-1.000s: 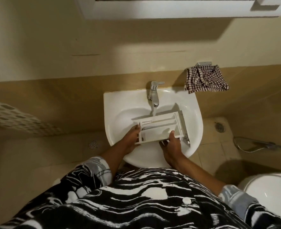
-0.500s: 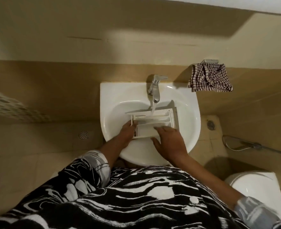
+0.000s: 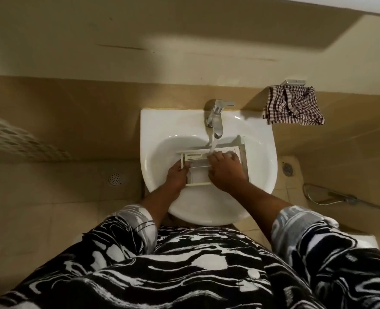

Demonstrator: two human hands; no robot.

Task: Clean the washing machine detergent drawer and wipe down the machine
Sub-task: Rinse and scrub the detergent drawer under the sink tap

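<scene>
The white detergent drawer (image 3: 196, 162) lies flat inside the white wash basin (image 3: 260, 175), under water running from the chrome tap (image 3: 217, 119). My left hand (image 3: 176, 177) grips the drawer's left end, thumb on top. My right hand (image 3: 225, 169) lies palm down over the drawer's right half, fingers reaching into the far compartments by the water stream. The hand hides most of that side.
A checked cloth (image 3: 292, 107) hangs on a wall holder right of the basin. Floor drains (image 3: 115, 179) sit left and right of the basin. A hose (image 3: 331, 197) lies on the tiles at the right. A perforated basket edge (image 3: 17, 139) shows far left.
My right hand moved from the drawer's near edge onto its top, then further toward the far compartments. The drawer shifted under the stream. My left hand kept its hold.
</scene>
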